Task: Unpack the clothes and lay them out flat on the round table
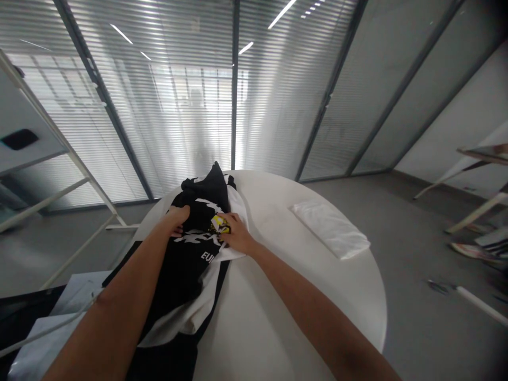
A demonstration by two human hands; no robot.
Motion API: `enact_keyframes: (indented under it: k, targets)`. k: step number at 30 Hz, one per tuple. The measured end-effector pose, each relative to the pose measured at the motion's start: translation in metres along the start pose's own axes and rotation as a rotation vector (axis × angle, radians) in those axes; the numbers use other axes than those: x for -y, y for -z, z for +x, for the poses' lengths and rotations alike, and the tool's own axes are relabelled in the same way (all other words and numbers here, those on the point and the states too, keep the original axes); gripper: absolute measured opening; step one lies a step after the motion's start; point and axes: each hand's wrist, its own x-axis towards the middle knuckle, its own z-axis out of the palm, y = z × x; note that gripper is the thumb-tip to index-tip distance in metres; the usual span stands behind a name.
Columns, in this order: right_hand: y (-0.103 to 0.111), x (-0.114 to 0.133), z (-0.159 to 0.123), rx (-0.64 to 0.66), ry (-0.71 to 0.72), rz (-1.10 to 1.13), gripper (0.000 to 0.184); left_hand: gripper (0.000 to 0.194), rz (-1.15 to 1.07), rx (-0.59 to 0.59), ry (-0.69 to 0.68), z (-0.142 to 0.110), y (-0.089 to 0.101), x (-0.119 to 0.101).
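A black top point(174, 270) with white side panels and a white and yellow print lies lengthwise on a round white table point(270, 196). Part of its lettering shows below the print. At the far end its dark cloth rises into a peak. My left hand point(177, 219) is closed on the top's left side, thumb over the black cloth and fingers curled. Opposite it, my right hand point(235, 234) grips the right side beside the yellow patch, its fingers bent over the fabric. The lower right edge of the top is rumpled, with white cloth turned outward.
A flat white package point(331, 228), apparently in clear plastic, lies on the table's right. White packets point(59, 328) sit at lower left. A white metal frame point(95, 185) stands left, a blind-covered glass partition point(190, 106) behind, and table legs point(476, 211) far right.
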Motion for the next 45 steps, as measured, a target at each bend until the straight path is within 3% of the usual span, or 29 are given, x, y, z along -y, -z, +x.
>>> enact_keyframes:
  k: [2, 3, 7, 12, 14, 17, 22, 25, 27, 30, 34, 39, 42, 45]
  targets:
    - [-0.002, -0.006, 0.002, -0.029, -0.041, 0.055, 0.064, 0.035, 0.182, -0.086, 0.148, 0.0, -0.011, -0.002]
    - [-0.003, -0.009, 0.003, -0.042, -0.062, 0.091, 0.061, 0.037, 0.267, -0.126, 0.149, -0.002, -0.014, -0.002]
    - [-0.007, -0.02, 0.007, -0.093, -0.131, 0.211, 0.05, 0.027, 0.302, -0.201, -0.11, -0.01, -0.02, 0.004]
    - [-0.003, -0.025, 0.013, -0.165, -0.198, 0.403, 0.029, 0.014, 0.114, -0.183, -0.412, -0.015, -0.015, 0.005]
    - [0.0, -0.025, 0.015, -0.197, -0.276, 0.552, 0.028, 0.011, -0.114, -0.101, -0.451, -0.018, -0.014, 0.0]
    - [0.003, -0.024, 0.018, -0.247, -0.412, 0.806, 0.035, 0.014, -0.428, 0.082, -0.393, -0.024, -0.015, -0.006]
    - [0.001, -0.023, 0.02, -0.239, -0.52, 1.0, 0.045, 0.046, -0.726, 0.364, -0.298, -0.039, -0.018, -0.014]
    - [0.0, -0.022, 0.02, -0.223, -0.557, 0.937, 0.05, 0.066, -0.749, 0.47, -0.219, -0.046, -0.014, -0.019]
    - [0.002, -0.02, 0.021, -0.237, -0.524, 0.851, 0.049, 0.068, -0.739, 0.492, -0.171, -0.048, -0.011, -0.02]
    - [0.008, -0.014, 0.019, -0.372, -0.36, 0.605, 0.044, 0.064, -0.757, 0.477, -0.159, -0.048, -0.008, -0.022]
    - [0.021, 0.006, 0.006, -0.513, -0.052, 0.104, 0.049, 0.061, -0.799, 0.488, -0.159, -0.049, -0.005, -0.026]
    - [0.023, 0.029, -0.01, -0.361, 0.22, -0.329, 0.058, 0.058, -0.809, 0.533, -0.183, -0.06, -0.004, -0.035]
    - [0.015, 0.035, -0.01, -0.248, 0.235, -0.431, 0.057, 0.058, -0.804, 0.596, -0.166, -0.066, -0.003, -0.039]
    - [0.011, 0.037, -0.004, -0.235, 0.21, -0.511, 0.06, 0.061, -0.816, 0.681, -0.143, -0.068, -0.002, -0.039]
